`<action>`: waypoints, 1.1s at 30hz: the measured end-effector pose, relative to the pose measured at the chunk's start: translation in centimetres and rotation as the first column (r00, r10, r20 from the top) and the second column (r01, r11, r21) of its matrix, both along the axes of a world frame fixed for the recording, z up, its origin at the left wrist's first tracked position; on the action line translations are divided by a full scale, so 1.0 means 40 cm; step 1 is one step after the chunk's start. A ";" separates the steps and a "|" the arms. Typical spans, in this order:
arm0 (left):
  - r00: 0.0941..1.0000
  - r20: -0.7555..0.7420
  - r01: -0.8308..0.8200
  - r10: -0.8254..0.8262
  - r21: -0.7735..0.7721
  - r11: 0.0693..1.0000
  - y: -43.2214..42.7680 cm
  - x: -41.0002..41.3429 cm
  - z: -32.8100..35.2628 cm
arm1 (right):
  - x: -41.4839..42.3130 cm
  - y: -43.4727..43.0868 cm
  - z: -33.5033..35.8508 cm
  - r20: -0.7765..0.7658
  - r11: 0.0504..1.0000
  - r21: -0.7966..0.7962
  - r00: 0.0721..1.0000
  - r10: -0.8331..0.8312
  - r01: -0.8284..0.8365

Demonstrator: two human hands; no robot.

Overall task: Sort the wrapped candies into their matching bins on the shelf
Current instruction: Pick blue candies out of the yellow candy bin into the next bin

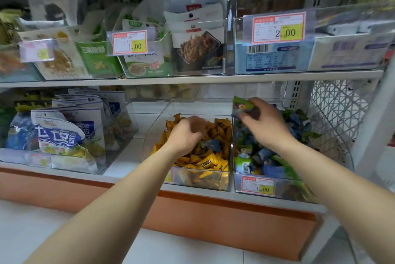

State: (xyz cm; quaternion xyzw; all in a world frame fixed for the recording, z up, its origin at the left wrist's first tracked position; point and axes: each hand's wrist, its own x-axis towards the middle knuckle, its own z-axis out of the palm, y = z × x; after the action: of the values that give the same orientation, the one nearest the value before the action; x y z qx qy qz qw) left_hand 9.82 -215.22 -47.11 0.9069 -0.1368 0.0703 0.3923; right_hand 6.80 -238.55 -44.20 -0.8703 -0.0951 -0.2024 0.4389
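Two clear bins stand side by side on the lower shelf. The left bin (pixel 198 178) is full of yellow-orange wrapped candies (pixel 213 161), with a blue wrapped candy (pixel 212 145) lying among them. The right bin (pixel 239 182) holds blue and green wrapped candies (pixel 267 157). My left hand (pixel 186 135) reaches down into the yellow candies with its fingers curled; what it holds is hidden. My right hand (pixel 263 122) hovers over the right bin and pinches a green wrapped candy (pixel 242 106).
A clear bin of blue-and-white snack bags (pixel 64 135) stands to the left on the same shelf. The upper shelf (pixel 192 79) carries bins of packets with price tags (pixel 130 42). A white wire basket (pixel 337 112) hangs at the right. An orange plinth (pixel 213 221) runs below.
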 end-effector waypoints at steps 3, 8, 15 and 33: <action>0.999 -0.039 -0.008 0.020 0.271 0.963 -0.015 0.037 -0.037 | 0.008 -0.102 -0.016 0.136 0.983 -0.097 0.980 -0.145 0.159; 0.995 -0.033 -0.052 0.089 0.589 0.806 -0.056 0.071 -0.093 | 0.030 -0.156 -0.056 -0.140 0.789 -0.604 0.960 -0.244 0.113; 0.981 0.153 -0.139 0.118 0.134 0.981 -0.051 0.026 0.007 | -0.006 -0.109 -0.014 0.023 0.747 -0.637 0.974 -0.226 0.189; 0.946 0.263 -0.253 0.191 0.224 0.941 0.105 -0.165 0.039 | -0.020 -0.065 -0.020 0.110 0.835 -0.532 0.989 -0.096 0.140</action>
State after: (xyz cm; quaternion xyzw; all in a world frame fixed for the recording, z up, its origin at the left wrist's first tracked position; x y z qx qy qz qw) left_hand 3.24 -211.02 -45.54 0.9444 -0.0867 0.2043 0.2427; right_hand 5.99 -241.13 -45.01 -0.9539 -0.1115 -0.2281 0.1597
